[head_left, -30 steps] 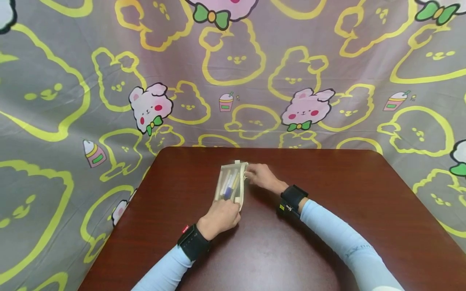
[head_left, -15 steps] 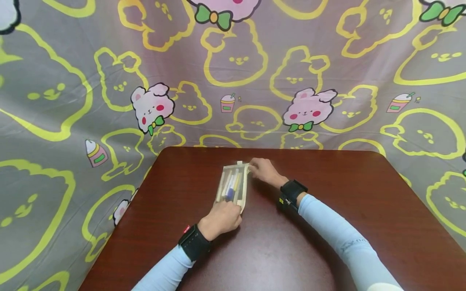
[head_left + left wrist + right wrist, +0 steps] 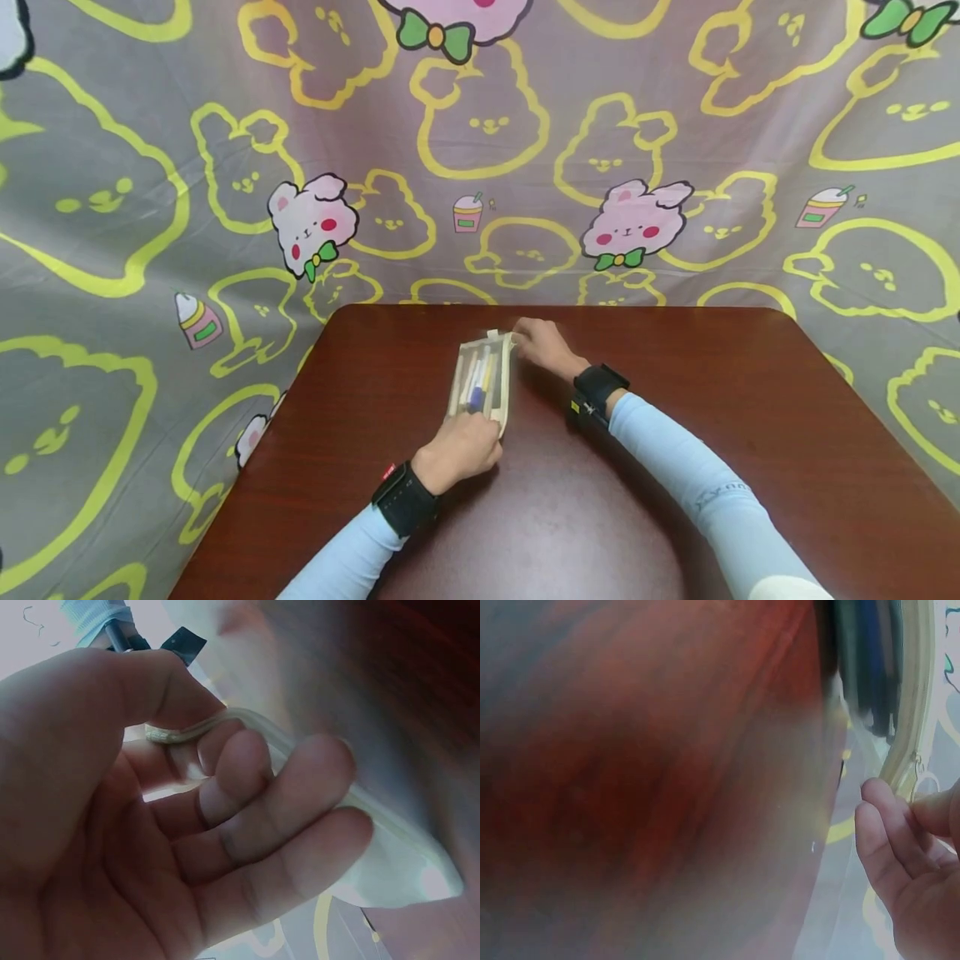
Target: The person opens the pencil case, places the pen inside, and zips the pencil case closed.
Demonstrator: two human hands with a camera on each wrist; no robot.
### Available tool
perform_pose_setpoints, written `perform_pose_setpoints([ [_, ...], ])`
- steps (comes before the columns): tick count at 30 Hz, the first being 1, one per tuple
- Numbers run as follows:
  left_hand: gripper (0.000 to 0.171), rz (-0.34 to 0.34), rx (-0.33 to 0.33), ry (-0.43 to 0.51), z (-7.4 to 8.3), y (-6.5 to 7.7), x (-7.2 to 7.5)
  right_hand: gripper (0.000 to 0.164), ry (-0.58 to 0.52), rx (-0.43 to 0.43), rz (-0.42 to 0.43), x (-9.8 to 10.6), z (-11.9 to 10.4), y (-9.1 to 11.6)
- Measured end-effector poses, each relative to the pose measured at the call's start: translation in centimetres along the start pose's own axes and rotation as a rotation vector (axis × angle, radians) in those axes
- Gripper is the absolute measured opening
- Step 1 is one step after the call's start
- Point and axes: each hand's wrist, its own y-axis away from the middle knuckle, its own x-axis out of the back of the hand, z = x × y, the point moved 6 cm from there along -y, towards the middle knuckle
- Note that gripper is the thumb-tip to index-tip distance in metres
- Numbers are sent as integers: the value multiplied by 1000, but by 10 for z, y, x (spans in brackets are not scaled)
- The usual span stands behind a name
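A see-through pencil case (image 3: 506, 385) with a cream zipper edge is held tilted above the table. Several pens (image 3: 477, 382), one with a blue part, show through its side. My left hand (image 3: 461, 450) grips the near end, thumb and curled fingers on the cream edge in the left wrist view. At the far corner, my right hand (image 3: 546, 346) pinches the end of the zipper edge between thumb and fingers. A zipper pull (image 3: 919, 760) with a ring sits right beside the right thumb in the right wrist view. The left fingers partly hide the near end.
The brown wooden table (image 3: 637, 467) lies under both hands. Behind it and at the left hangs a grey cloth (image 3: 517, 150) with yellow cartoon outlines. Both wrists wear black bands (image 3: 405, 500).
My right hand has moved a little away from me, along the zipper edge up to the far corner of the pencil case. The left hand keeps its grip, nearly still.
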Motion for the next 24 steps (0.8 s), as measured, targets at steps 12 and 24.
perform_pose_setpoints([
  [12, 18, 23, -47, -9, 9, -6, 0, 8, 0, -58, 49, 19, 13, 1],
  [24, 20, 44, -68, -45, 18, -6, 1, 9, 50, -46, 58, 25, 18, -2],
])
